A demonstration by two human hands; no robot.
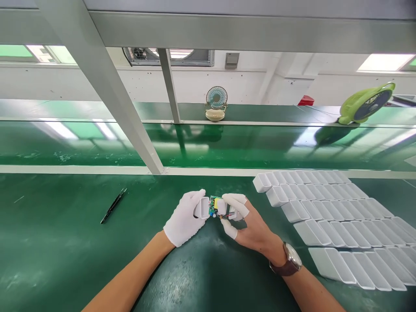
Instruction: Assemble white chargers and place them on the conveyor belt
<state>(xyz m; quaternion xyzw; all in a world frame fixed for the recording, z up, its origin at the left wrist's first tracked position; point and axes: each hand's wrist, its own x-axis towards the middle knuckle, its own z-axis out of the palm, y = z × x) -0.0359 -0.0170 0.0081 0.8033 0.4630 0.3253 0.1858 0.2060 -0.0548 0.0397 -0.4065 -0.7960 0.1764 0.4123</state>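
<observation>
My left hand [186,219], in a white glove, is closed around a small white plastic housing [203,208] with its open end facing right. A green circuit board [213,203] with a yellow component and wires sits at the mouth of that housing; how far it reaches inside is hidden. My right hand [242,219], with white finger cots on several fingers, pinches the board assembly from its right end, where a white part also shows between the fingers. Both hands are close together over the green table [175,277].
Rows of white plastic housings [334,229] cover the table's right side. Black tweezers [113,206] lie at the left. A slanted metal post [130,117] meets the rail ahead. Beyond it stand a small fan [216,102] and a green fan [365,104].
</observation>
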